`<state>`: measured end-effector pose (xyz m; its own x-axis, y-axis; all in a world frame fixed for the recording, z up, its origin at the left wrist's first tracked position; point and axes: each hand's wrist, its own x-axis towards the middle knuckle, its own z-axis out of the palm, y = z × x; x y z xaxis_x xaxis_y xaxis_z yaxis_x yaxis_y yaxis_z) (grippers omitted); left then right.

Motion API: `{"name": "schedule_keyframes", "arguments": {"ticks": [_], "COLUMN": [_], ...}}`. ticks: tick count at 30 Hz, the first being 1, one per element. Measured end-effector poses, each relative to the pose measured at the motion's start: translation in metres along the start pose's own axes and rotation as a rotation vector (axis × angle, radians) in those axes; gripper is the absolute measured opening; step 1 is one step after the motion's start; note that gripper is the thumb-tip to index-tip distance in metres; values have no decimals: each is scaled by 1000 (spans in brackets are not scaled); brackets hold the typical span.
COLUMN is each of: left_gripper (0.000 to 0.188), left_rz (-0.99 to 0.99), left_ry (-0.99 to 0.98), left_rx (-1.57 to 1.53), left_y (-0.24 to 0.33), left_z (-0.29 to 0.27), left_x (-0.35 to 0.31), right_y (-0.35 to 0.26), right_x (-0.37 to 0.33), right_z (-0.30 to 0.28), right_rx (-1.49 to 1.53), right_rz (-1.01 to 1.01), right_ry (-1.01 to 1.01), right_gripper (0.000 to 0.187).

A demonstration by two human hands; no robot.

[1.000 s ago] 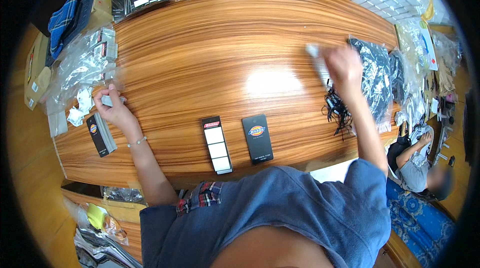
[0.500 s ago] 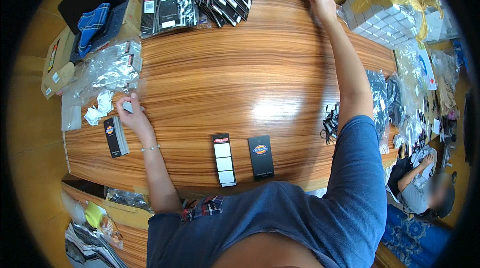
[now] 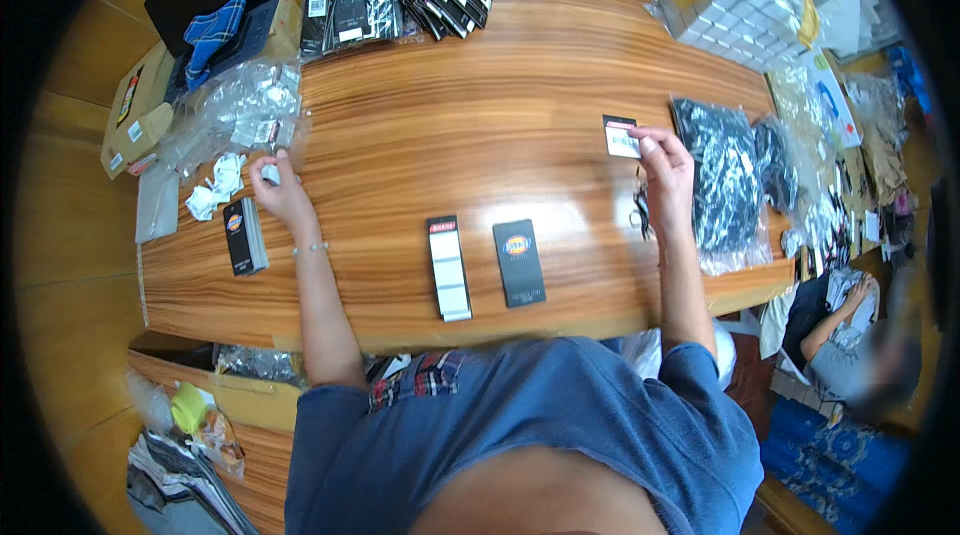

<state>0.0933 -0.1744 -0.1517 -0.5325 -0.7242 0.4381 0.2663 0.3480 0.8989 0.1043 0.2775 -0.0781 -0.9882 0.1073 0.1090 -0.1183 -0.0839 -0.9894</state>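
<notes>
My right hand (image 3: 668, 173) pinches a black hang tag (image 3: 620, 138) by its edge, above the right half of the wooden table. A white barcode label shows on that tag. At the table's left side, my left hand (image 3: 283, 197) is closed round a small whitish piece (image 3: 270, 174), which may be a small stack of labels. Below it lies a stack of black hang tags (image 3: 243, 238). Nearest my body are a narrow stack of tags with white panels (image 3: 449, 270) and a single black tag (image 3: 519, 265). Black string loops (image 3: 640, 207) lie partly hidden behind my right hand.
A big pile of black tags (image 3: 350, 10) sits at the far left. White boxes in yellow wrap (image 3: 735, 10) stand far right, near bagged black goods (image 3: 715, 175). Crumpled white paper (image 3: 215, 187) and clear bags (image 3: 240, 115) lie left. Another person (image 3: 850, 335) sits at right.
My right hand has come back from the far right edge of the table toward me, and the barcoded hang tag now shows in its fingers. My left hand stays near the same spot.
</notes>
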Motion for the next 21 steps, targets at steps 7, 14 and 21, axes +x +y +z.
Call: {"name": "schedule_keyframes", "arguments": {"ticks": [7,14,21], "left_gripper": [15,37,30], "left_rz": [383,268,-174], "left_ry": [-36,-1103,-1279], "left_rx": [9,-134,-313], "left_y": [66,223,224], "left_z": [23,32,19], "left_x": [-18,-171,-197], "right_y": [-6,-30,-41], "right_x": [-91,-141,-169], "right_z": [20,40,34], "right_rx": [251,332,256], "right_rz": [-3,-81,-118], "right_ry": [-13,-108,-318], "right_gripper": [38,43,37]}}
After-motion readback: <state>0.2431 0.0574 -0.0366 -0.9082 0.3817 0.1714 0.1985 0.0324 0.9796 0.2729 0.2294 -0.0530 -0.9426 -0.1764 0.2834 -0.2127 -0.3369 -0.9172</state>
